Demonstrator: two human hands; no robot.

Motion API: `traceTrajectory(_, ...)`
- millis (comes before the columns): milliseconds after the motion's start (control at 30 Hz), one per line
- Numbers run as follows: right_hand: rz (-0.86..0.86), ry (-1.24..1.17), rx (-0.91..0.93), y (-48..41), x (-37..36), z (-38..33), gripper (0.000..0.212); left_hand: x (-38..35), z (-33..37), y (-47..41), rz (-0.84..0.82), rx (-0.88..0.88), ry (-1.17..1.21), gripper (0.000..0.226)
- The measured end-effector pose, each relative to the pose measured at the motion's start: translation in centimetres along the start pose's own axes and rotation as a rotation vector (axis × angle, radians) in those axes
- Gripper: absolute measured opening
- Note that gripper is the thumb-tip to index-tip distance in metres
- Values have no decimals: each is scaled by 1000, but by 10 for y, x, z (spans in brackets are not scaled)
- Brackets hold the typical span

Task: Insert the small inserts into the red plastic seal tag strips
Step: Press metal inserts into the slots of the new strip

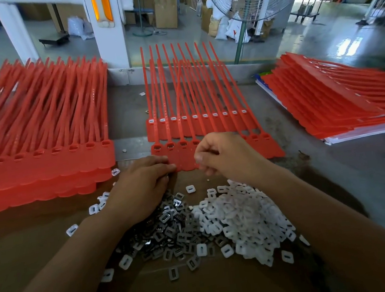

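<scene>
Now our left hand [142, 184] lies palm down, its straight fingers touching the near edge of the front sheet of red seal tag strips [267, 147]. Our right hand [222, 154] hovers over that sheet's open sockets, fingers curled toward the thumb; we cannot tell whether it pinches anything. Just behind lies a second sheet [155, 132] with white pieces seated along its row. Near us on the brown cardboard [41, 251] sit 2 touching piles, grey metal inserts [165, 227] and white plastic inserts [244, 212]. A left stack [39, 141] and a right stack [328, 103] of strips flank them.
</scene>
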State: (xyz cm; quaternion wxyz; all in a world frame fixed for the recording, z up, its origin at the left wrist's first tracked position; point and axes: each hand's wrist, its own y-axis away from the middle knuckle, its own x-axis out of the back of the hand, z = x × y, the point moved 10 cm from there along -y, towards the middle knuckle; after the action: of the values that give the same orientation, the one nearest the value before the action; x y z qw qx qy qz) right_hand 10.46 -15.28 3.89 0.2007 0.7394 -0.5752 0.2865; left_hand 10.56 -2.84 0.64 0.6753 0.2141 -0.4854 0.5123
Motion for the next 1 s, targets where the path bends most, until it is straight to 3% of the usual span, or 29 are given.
traceTrajectory(433, 252, 13, -159, -25, 54, 44, 17, -1, 0, 0, -6, 9, 5, 34)
traceTrajectory(600, 277, 91, -169, -41, 55, 49, 6, -1, -1, 1, 5, 13, 19, 34)
traceTrajectory(1000, 209, 158, -221, -55, 39, 69, 14, -1, -1, 0, 11, 1, -1, 34)
